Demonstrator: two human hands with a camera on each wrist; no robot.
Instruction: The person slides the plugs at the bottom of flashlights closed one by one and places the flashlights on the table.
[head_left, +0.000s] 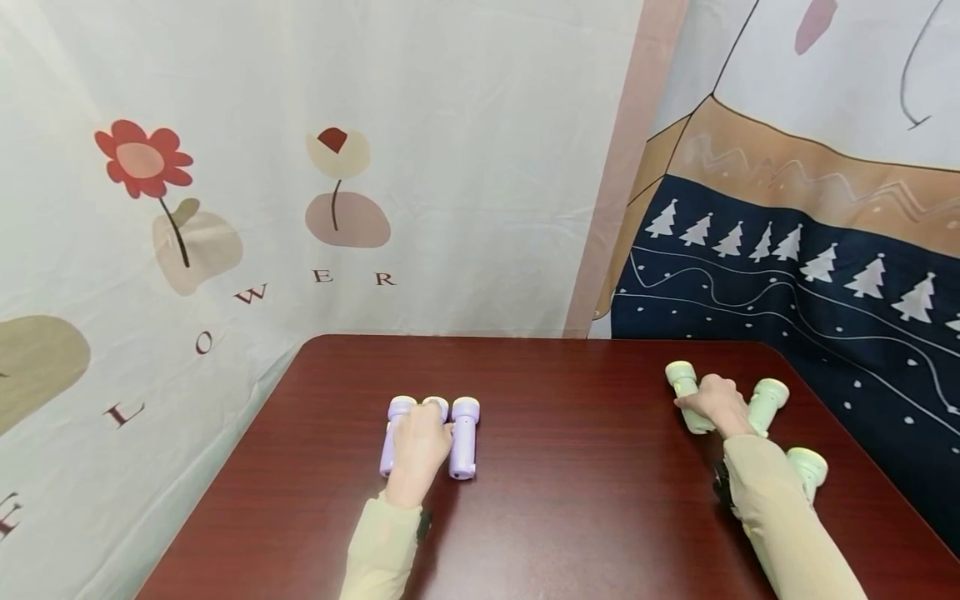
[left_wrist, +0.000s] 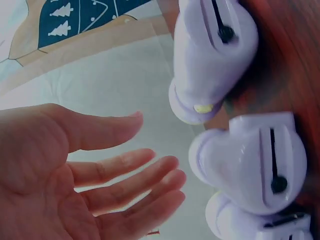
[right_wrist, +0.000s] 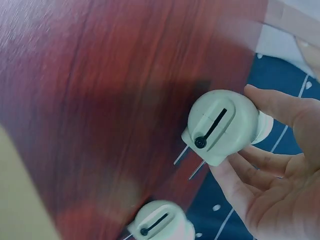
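Note:
Three lilac flashlights stand in a row at the table's left: a left one [head_left: 387, 450], a middle one [head_left: 436, 403] mostly hidden by the hand, and a right one [head_left: 464, 437]. My left hand [head_left: 422, 437] hovers over the middle one; in the left wrist view its fingers [left_wrist: 125, 182] are loosely spread, apart from the lilac flashlights [left_wrist: 245, 170]. At the right, my right hand [head_left: 722, 403] holds a pale green flashlight [head_left: 682, 382]. The right wrist view shows thumb and fingers on either side of that green flashlight [right_wrist: 225, 125], with two thin metal prongs sticking out of its end.
Another green flashlight [head_left: 767, 404] lies just right of my right hand, and one more [head_left: 808, 468] is partly behind the sleeve. Beneath everything is a dark red-brown table [head_left: 570, 500]. Printed cloths [head_left: 480, 167] hang behind and beside it.

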